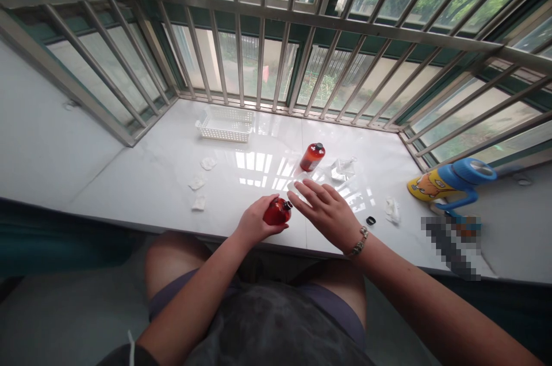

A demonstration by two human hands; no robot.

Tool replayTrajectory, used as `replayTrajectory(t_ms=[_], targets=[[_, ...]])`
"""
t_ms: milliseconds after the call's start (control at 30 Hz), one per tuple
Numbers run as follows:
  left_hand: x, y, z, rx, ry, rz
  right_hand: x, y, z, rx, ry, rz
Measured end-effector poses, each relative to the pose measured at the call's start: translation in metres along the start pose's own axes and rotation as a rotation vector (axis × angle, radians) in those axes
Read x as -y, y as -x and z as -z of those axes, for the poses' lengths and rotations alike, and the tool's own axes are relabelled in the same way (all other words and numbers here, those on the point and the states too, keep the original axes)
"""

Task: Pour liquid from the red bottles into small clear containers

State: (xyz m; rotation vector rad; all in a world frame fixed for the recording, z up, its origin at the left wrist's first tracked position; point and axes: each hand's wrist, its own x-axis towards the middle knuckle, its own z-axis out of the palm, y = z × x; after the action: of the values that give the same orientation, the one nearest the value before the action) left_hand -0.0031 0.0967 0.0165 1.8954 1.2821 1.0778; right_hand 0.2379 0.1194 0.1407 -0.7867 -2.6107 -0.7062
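while the left grip wraps the red bottle, the right grip's hold beside it is unclear.

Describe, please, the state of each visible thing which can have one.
Near red bottle: held, tilted sideways; whether capped, unclear
Left hand: closed around it
Right hand: fingers extended; grip unclear
Far red bottle: black cap on
Black ring: lying on the table
White basket: upright, open-topped
Blue-and-yellow flask: lid on
Three white scraps: lying apart
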Motion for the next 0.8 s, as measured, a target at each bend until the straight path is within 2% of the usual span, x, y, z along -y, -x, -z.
replayTrajectory(t_ms=[500, 667, 800], targets=[[0.001, 0.001, 0.000, -0.003, 0.012, 0.003, 0.003, 0.002, -0.003, 0.034, -0.049, -0.023], [0.000, 0.001, 0.001, 0.000, 0.019, 0.018, 0.006, 0.008, -0.013, 0.060, -0.150, -0.124], [-0.001, 0.001, 0.002, 0.002, 0.021, 0.019, 0.010, 0.015, -0.025, 0.080, -0.266, -0.274]])
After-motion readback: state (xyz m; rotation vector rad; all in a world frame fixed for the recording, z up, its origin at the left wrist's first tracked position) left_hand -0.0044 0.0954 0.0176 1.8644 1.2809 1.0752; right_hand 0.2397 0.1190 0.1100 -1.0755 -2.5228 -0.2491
